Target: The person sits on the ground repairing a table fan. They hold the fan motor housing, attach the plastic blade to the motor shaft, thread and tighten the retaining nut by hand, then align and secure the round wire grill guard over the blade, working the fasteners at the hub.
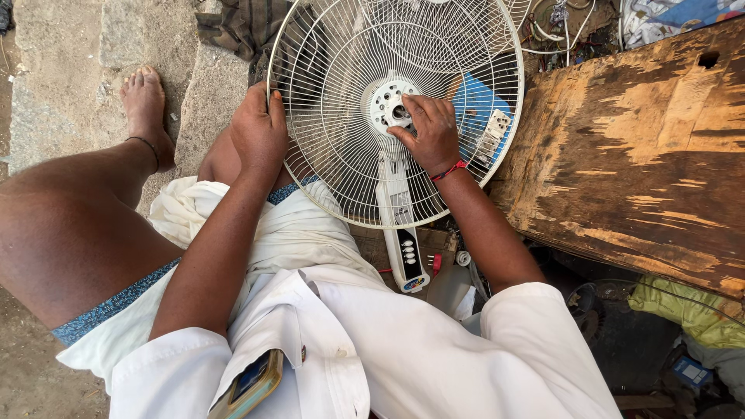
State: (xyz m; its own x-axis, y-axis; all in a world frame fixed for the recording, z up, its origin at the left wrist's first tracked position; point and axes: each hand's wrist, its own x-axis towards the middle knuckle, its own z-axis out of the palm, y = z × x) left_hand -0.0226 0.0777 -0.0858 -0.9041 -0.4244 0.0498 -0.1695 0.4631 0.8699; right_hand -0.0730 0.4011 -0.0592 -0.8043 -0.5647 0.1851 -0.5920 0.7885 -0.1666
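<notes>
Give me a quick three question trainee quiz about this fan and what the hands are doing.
1. True or false: the left hand grips the rim of the fan guard.
2. Where do the right hand fingers rest? A) button panel B) white hub C) wooden board
3. Fill in: the button panel points toward the person's ____.

Key: 1 true; 2 B, the white hub; 3 lap.

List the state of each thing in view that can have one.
Fan guard: upright, blades absent, held at its rim.
Left hand: gripping the guard's rim.
Right hand: fingertips at the white hub.
Control panel: pointing toward the person, untouched.
Phone: tucked in the shirt pocket.
Wooden board: lying flat, surface worn.
</notes>
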